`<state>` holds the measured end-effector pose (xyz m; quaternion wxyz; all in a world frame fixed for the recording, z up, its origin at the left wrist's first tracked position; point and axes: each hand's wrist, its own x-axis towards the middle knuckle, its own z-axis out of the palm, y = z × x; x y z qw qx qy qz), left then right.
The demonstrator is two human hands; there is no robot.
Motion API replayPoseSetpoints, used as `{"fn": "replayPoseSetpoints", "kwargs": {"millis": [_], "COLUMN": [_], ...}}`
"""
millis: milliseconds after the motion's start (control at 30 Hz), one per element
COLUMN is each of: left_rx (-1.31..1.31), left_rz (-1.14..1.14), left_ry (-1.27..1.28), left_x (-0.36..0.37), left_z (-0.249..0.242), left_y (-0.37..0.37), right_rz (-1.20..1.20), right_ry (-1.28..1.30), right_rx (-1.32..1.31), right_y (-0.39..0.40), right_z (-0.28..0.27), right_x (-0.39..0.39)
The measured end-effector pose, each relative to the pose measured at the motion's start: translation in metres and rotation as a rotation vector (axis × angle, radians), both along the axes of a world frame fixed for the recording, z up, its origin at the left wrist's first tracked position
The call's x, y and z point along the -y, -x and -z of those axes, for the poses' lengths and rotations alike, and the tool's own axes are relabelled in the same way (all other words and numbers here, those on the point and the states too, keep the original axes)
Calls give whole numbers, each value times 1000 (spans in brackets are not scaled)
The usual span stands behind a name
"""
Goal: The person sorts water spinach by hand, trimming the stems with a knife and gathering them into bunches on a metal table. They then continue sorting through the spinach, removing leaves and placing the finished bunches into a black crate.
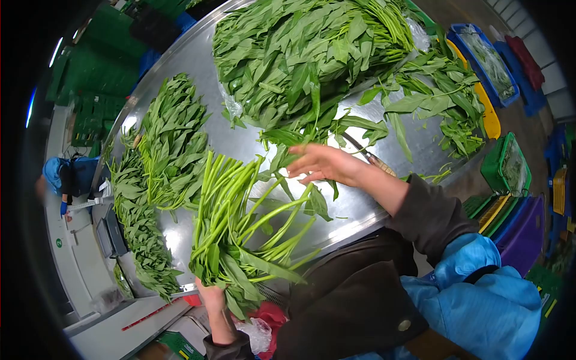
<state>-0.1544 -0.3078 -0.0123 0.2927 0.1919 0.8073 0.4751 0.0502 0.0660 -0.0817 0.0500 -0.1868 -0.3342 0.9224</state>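
My left hand [211,295] is closed round the leafy end of a bunch of water spinach [225,222], its long stems pointing up over the table's edge. Leaves hide most of those fingers. My right hand [324,163] is open above the metal table [198,72], fingers stretched out and apart, close to some loose leaves and the bunch's stem ends. Just behind it lies a knife [378,162] with a dark curved blade, partly covered by leaves and my wrist. A large pile of the same greens [300,54] rests on clear plastic at the far side.
Several laid-out bunches [168,144] line the table's left side. Loose trimmings [456,114] lie at the right. Green crates [507,165] and a blue crate [483,63] stand beyond the right edge. A scale [111,231] and another person [60,174] in blue are at far left.
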Motion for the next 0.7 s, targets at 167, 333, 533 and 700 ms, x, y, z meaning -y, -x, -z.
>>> {"fn": "replayPoseSetpoints", "kwargs": {"millis": [167, 333, 533, 700], "left_rx": [92, 107, 118, 132], "left_rz": [-3, 1, -8, -38], "left_ry": [10, 15, 17, 47], "left_x": [-12, -20, -39, -38], "left_z": [-9, -12, -20, -19], "left_y": [-3, -6, -18, -13], "right_rz": [-418, -534, 63, 394], "right_ry": [-583, -471, -359, 220], "right_rx": [-347, -298, 188, -216], "right_y": [18, 9, 2, -13], "right_z": [3, -25, -5, -9], "right_x": [25, 9, -11, -46]}}
